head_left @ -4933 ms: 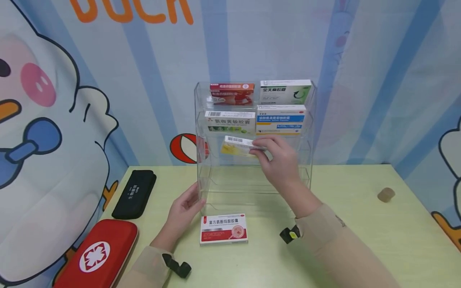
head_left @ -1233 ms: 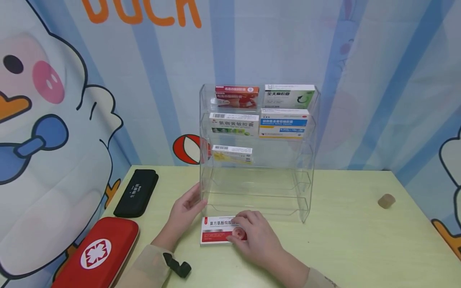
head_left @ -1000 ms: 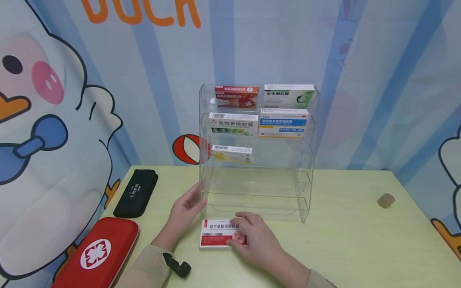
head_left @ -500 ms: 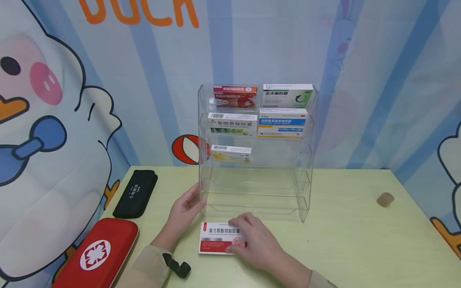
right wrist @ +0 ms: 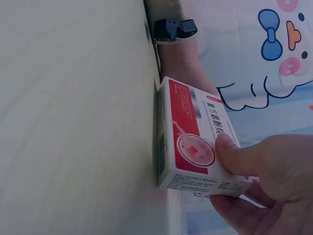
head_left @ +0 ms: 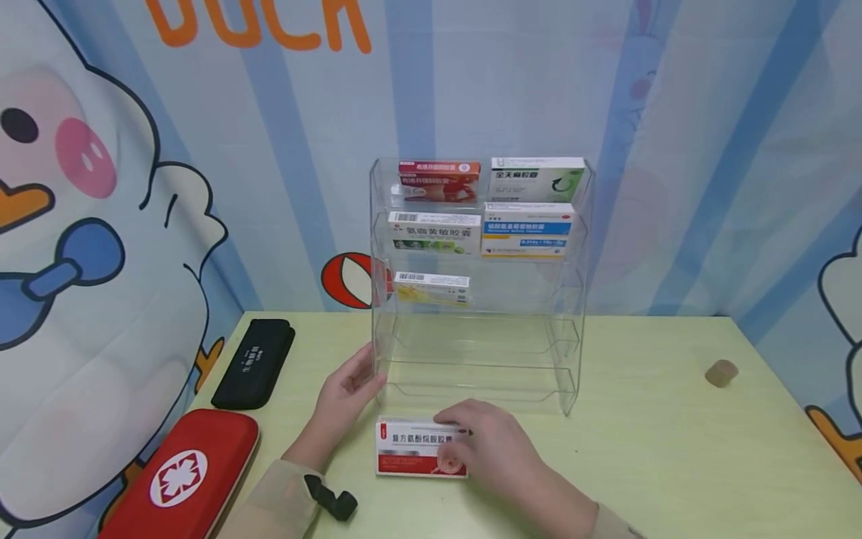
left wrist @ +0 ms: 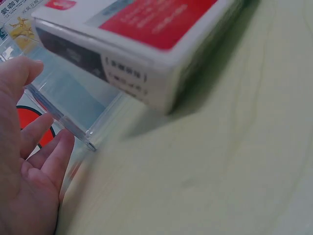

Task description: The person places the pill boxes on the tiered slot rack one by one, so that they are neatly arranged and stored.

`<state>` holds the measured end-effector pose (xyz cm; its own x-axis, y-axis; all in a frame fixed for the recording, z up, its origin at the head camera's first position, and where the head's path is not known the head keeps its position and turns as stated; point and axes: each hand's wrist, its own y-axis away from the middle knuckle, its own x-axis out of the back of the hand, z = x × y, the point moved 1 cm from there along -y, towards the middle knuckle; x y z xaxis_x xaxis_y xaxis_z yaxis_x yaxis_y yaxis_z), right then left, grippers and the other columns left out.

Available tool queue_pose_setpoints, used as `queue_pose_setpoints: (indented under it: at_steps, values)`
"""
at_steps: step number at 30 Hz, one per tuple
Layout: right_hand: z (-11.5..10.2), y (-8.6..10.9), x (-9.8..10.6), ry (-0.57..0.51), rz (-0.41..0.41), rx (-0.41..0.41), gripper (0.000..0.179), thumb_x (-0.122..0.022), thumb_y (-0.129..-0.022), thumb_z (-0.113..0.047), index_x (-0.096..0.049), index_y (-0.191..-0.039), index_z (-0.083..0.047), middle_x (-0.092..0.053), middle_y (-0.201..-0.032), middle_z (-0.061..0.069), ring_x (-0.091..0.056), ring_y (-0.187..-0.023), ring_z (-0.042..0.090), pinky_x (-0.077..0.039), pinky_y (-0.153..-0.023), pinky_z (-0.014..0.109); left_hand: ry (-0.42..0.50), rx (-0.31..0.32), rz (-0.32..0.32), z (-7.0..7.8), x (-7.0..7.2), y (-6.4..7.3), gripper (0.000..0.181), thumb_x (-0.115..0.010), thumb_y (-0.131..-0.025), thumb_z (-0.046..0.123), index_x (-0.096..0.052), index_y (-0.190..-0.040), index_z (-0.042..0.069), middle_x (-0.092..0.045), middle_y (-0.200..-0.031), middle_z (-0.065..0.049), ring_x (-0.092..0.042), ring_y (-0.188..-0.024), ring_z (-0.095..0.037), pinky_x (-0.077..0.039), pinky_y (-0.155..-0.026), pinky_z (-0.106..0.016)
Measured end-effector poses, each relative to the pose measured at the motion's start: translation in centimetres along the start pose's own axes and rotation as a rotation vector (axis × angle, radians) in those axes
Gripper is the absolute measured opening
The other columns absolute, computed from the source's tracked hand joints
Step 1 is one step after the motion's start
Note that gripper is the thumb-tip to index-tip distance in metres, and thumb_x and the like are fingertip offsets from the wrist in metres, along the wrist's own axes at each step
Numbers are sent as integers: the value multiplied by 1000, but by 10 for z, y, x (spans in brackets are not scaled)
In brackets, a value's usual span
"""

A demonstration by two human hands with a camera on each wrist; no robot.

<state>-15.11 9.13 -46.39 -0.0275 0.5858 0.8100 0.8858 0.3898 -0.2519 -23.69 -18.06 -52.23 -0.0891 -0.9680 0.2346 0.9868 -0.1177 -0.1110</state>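
My right hand (head_left: 498, 453) pinches the right end of a white and red medicine box (head_left: 412, 449), thumb on the front, fingers behind. In the right wrist view the box (right wrist: 190, 132) stands tilted up with its lower edge at the tabletop. My left hand (head_left: 342, 397) holds the lower left side of a clear display rack (head_left: 478, 367), and in the left wrist view the rack's side panel passes between thumb and fingers (left wrist: 58, 156). On the rack stand a red box (head_left: 439, 182), a white-green box (head_left: 536, 180), a white box (head_left: 434, 233), a blue-striped box (head_left: 527, 230) and a yellow-white box (head_left: 432, 289).
Left of the rack lie a black zip case (head_left: 253, 364) and a red case with a white emblem (head_left: 180, 475). A small brown cork-like cylinder (head_left: 721, 373) sits at the right of the table (head_left: 660, 434). A printed curtain (head_left: 471, 82) hangs behind.
Earlier my right hand set the yellow-white box on the third tier, then moved down to the red-white box. That box has slid toward me and now tilts up. My left hand stays on the rack.
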Motion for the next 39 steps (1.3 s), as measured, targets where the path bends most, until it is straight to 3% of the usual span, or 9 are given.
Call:
queue_pose_setpoints:
  at_steps: [7, 12, 16, 20, 26, 31, 33, 35, 39]
  values:
    - [8, 0, 14, -52, 139, 129, 25, -92, -87, -12, -80, -107, -20, -81, -110, -6, -78, -93, 7, -67, -81, 26, -15, -5, 1, 0, -1, 1, 69, -74, -107, 18, -45, -169, 22, -52, -171, -6, -54, -157, -31, -52, -122, -36]
    - [12, -5, 36, -10, 231, 189, 30, -95, -84, -14, -79, -109, -18, -81, -113, -4, -78, -98, 11, -69, -81, 30, -35, 5, 5, 0, -1, 1, 68, -73, -108, 21, -45, -169, 25, -51, -172, -4, -53, -158, -30, -51, -122, -34]
    - [16, -11, 58, 41, 351, 235, 32, -95, -83, -11, -80, -111, -16, -80, -114, -1, -79, -103, 18, -70, -79, 34, -18, 5, 6, -2, -1, 0, 67, -73, -108, 19, -47, -169, 25, -52, -172, -4, -54, -157, -30, -50, -123, -35]
    - [22, -17, 79, 71, 470, 275, 34, -95, -82, -6, -79, -112, -12, -80, -112, 4, -80, -97, 21, -69, -73, 37, -3, -16, 7, -2, 1, 0, 66, -74, -107, 18, -48, -168, 21, -53, -171, -6, -54, -156, -32, -51, -122, -33]
    - [33, -24, 112, 118, 598, 277, 38, -95, -80, 1, -80, -114, -7, -80, -112, 11, -81, -98, 27, -69, -77, 46, 22, -42, 0, -3, 2, 0, 66, -73, -107, 15, -47, -168, 16, -54, -170, -11, -55, -155, -35, -52, -114, -16]
    - [43, -32, 137, 141, 656, 228, 36, -92, -84, 3, -81, -117, -3, -79, -117, 15, -80, -104, 31, -67, -83, 49, 35, -43, -7, -5, 1, -1, 66, -72, -107, 11, -47, -168, 15, -53, -170, -11, -55, -155, -36, -50, -112, -11]
    - [47, -36, 145, 144, 680, 217, 35, -90, -86, 4, -81, -119, -3, -78, -118, 16, -80, -105, 33, -66, -82, 43, 40, -42, -9, -5, 1, -2, 66, -71, -107, 10, -47, -168, 15, -53, -170, -12, -55, -155, -37, -50, -112, -11]
    - [50, -41, 151, 137, 707, 216, 34, -89, -87, 4, -81, -119, -2, -78, -119, 17, -79, -106, 34, -64, -85, 29, 43, -42, -8, -5, 1, -2, 66, -72, -107, 10, -47, -168, 15, -53, -170, -12, -55, -155, -37, -51, -112, -11]
    - [54, -49, 162, 91, 751, 214, 31, -85, -90, 6, -80, -120, 0, -76, -120, 20, -77, -107, 37, -48, -91, 3, 50, -44, -11, -5, 1, -2, 67, -72, -107, 11, -46, -168, 15, -52, -171, -12, -54, -155, -37, -52, -112, -13]
